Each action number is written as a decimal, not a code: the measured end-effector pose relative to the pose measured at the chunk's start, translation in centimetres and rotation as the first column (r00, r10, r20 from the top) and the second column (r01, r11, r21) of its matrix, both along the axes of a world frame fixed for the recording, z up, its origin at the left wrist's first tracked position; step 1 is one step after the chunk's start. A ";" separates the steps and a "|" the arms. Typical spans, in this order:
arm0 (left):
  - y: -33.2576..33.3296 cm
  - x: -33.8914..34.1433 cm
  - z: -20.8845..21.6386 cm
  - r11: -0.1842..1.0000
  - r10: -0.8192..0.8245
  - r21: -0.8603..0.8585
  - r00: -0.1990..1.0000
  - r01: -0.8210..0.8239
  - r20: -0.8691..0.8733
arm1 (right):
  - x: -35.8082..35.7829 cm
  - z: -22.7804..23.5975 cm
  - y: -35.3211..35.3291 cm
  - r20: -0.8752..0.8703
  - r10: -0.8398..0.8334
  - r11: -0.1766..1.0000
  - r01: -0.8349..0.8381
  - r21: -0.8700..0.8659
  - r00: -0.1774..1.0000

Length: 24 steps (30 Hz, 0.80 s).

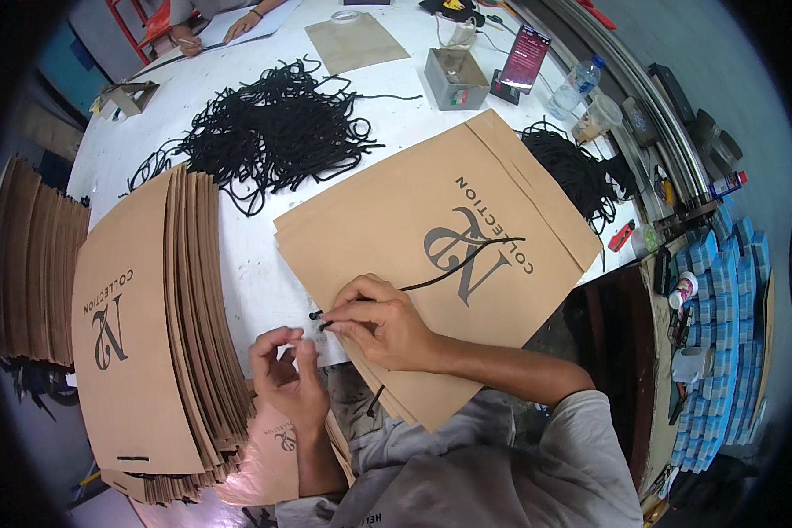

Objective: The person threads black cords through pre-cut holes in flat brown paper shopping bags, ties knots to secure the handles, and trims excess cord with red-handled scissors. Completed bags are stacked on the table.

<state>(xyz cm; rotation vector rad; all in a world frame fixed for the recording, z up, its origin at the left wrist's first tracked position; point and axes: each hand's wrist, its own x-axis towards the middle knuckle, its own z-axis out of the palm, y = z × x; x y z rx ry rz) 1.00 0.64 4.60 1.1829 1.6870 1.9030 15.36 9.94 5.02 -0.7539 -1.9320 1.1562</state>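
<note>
A flat brown paper bag (pixel 378 220) with dark print lies slanted on top of others in front of me. My right hand (pixel 383 326) pinches a black cord (pixel 449 271) at the bag's near left edge. The cord's long part trails over the print, and a small knotted end (pixel 316 315) pokes out past the fingertips. Just left of that edge hovers my left hand (pixel 286 378), thumb and fingers curved apart with nothing visible between them. Another short black cord end (pixel 376 400) sticks out lower on the same edge.
Stacks of brown bags (pixel 141 308) stand at the left. Heaps of black cord (pixel 273 123) lie on the white table (pixel 396 84). Beyond are a grey metal box (pixel 458 79), a phone on a stand (pixel 525 60) and a water bottle (pixel 576 88). Another person's hands (pixel 242 26) work on paper far left.
</note>
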 end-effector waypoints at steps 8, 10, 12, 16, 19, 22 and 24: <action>0.0 -1.3 -1.1 0.812 -0.317 -0.262 0.771 0.522 0.553 | 0.1 3.4 -2.8 -0.110 0.167 0.911 -0.110 0.398 0.980; 0.7 -0.6 0.1 0.803 -0.286 -0.246 0.714 0.542 0.639 | -0.4 4.4 -3.4 -0.169 0.296 0.853 -0.181 0.490 0.940; 0.7 -0.4 0.1 0.844 -0.295 -0.175 0.713 0.507 0.636 | -1.5 3.8 -3.5 -0.204 0.180 0.929 -0.098 0.357 0.962; 0.0 -1.0 -1.3 0.936 -0.215 -0.165 0.877 0.310 0.429 | -2.9 1.5 -0.8 -0.017 -0.054 0.998 0.055 0.013 0.998; 0.0 -1.2 -1.3 0.960 -0.045 -0.277 0.999 0.046 0.012 | -2.6 -1.0 0.1 0.198 0.076 0.988 -0.101 0.120 0.977; 0.6 -2.4 -2.3 0.995 -0.067 -0.091 0.961 0.044 -0.268 | -2.3 0.0 0.2 0.126 0.120 0.981 -0.137 0.135 0.985; 0.7 -2.6 -2.7 0.992 -0.106 -0.071 0.991 0.100 -0.079 | -2.2 -0.1 0.8 0.093 0.152 0.988 -0.154 0.023 0.984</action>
